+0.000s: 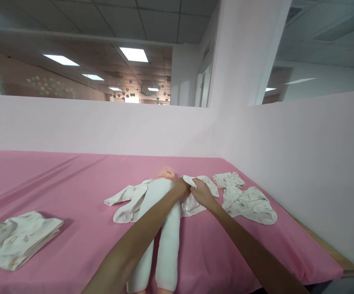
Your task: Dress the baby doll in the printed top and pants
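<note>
A baby doll (161,220) with a white cloth body lies on its back on the pink table cover (72,183), head away from me. An open white baby jacket (130,200) is spread under it. My left hand (181,187) is closed at the doll's right-hand shoulder, where the doll's arm meets the jacket sleeve. My right hand (201,192) is closed on that sleeve (192,181), pinching the white fabric. Both hands touch each other there.
A crumpled white baby garment (246,200) lies to the right near the pink partition wall (302,155). A folded printed garment (14,241) sits at the left near the front. The table's wooden edge (326,249) shows at the right.
</note>
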A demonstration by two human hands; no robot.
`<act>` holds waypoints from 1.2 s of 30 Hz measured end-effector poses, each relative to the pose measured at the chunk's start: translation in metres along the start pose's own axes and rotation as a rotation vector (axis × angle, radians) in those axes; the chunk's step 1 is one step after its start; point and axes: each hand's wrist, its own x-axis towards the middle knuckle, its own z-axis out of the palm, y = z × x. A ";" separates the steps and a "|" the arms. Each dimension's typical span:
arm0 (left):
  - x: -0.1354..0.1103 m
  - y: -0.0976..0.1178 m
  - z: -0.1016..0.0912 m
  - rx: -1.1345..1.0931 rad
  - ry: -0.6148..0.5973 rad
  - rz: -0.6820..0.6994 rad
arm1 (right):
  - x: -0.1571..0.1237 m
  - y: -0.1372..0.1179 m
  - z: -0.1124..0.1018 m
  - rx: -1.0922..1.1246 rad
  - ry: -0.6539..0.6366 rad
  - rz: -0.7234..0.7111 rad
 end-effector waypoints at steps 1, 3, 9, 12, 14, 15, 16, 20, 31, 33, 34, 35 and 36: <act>0.001 0.000 -0.002 0.023 0.007 -0.020 | -0.002 -0.003 0.001 0.080 -0.006 0.000; -0.001 -0.001 -0.008 0.052 0.008 -0.038 | -0.008 -0.008 0.001 0.220 -0.035 0.053; -0.057 -0.036 -0.029 0.020 0.159 -0.031 | -0.036 0.005 0.000 0.062 -0.056 0.169; -0.109 -0.084 -0.025 -0.030 0.377 -0.137 | -0.054 0.017 0.005 -0.098 -0.112 0.129; -0.144 -0.117 -0.016 -0.080 0.422 -0.295 | -0.064 0.021 0.009 -0.153 -0.130 0.085; -0.160 -0.132 -0.009 -0.122 0.409 -0.389 | -0.068 0.021 0.012 -0.164 -0.127 0.067; -0.175 -0.145 -0.003 -0.183 0.382 -0.428 | -0.070 0.019 0.015 -0.147 -0.123 0.053; -0.207 -0.165 0.018 -0.482 0.322 -0.379 | -0.068 -0.002 0.029 0.187 -0.106 0.072; -0.194 -0.102 -0.040 -1.160 0.321 -0.282 | -0.028 -0.086 0.036 0.669 -0.056 0.184; -0.189 -0.094 -0.043 -1.126 0.316 -0.274 | -0.031 -0.089 0.033 0.645 -0.133 0.140; -0.188 -0.092 -0.042 -1.075 0.330 -0.283 | -0.034 -0.089 0.031 0.617 -0.180 0.106; -0.186 -0.093 -0.039 -1.007 0.362 -0.305 | -0.038 -0.087 0.028 0.581 -0.221 0.078; -0.186 -0.097 -0.034 -0.938 0.396 -0.330 | -0.042 -0.085 0.024 0.548 -0.250 0.062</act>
